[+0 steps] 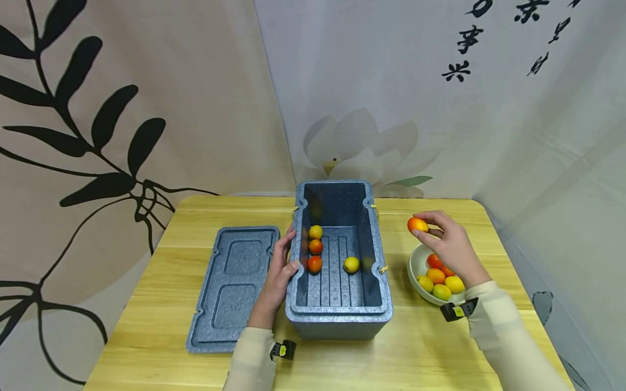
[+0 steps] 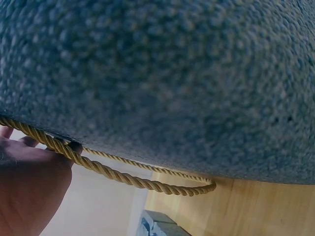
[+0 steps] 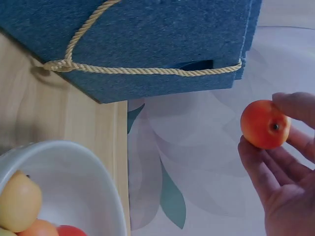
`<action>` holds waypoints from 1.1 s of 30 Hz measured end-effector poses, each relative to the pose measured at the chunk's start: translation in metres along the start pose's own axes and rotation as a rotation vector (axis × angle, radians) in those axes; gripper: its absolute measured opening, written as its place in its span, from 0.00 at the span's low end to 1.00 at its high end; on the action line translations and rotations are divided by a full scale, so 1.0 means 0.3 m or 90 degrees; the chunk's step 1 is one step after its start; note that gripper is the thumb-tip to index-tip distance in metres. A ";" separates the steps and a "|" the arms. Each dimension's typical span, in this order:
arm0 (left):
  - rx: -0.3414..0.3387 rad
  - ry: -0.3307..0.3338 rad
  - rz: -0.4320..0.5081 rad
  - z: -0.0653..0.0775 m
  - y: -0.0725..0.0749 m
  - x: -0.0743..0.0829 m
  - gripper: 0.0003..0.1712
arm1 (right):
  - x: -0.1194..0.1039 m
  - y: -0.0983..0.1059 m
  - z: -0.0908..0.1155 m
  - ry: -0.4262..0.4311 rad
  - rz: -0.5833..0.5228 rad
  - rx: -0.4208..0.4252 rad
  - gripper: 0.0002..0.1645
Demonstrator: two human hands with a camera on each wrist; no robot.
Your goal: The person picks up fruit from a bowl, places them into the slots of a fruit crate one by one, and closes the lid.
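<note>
My right hand (image 1: pixel 452 244) pinches a small orange-red fruit (image 1: pixel 417 225) between thumb and fingertips, above the far rim of a pale bowl (image 1: pixel 414 271). The right wrist view shows the fruit (image 3: pixel 263 125) with a dark-centred dimple. Several red, orange and yellow fruits (image 1: pixel 436 276) lie in the bowl. My left hand (image 1: pixel 280 269) rests against the left side of a grey-blue foam box (image 1: pixel 337 315), thumb at its rim. Inside the open box are two red fruits (image 1: pixel 315 264) and a yellow one (image 1: pixel 315 232) along the left, another yellow fruit (image 1: pixel 351 265) at the right.
The box's lid (image 1: pixel 233 296) lies flat on the wooden table (image 1: pixel 161 304), left of the box. A twisted rope (image 2: pixel 123 177) hangs along the box's side by my left hand. Printed cloth (image 1: pixel 220 98) stands behind the table.
</note>
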State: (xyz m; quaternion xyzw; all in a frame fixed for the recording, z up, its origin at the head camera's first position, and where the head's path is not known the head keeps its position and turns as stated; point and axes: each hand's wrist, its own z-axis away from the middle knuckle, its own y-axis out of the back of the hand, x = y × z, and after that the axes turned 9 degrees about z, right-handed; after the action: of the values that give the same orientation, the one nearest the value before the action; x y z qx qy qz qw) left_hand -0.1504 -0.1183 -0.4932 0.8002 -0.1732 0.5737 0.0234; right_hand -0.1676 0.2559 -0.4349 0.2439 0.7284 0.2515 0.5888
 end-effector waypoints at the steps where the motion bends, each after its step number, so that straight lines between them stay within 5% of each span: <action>1: 0.001 0.001 -0.001 0.000 -0.001 0.002 0.37 | -0.002 0.002 -0.002 0.001 -0.001 0.000 0.25; 33: 0.005 -0.012 -0.016 0.001 -0.002 0.004 0.37 | -0.084 0.029 -0.058 0.073 -0.028 0.076 0.24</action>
State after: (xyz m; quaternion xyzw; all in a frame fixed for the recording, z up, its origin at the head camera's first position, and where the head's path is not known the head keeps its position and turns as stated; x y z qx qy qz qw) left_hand -0.1497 -0.1182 -0.4919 0.8076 -0.1610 0.5667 0.0260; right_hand -0.1793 0.2445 -0.4076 0.2476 0.7798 0.2081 0.5360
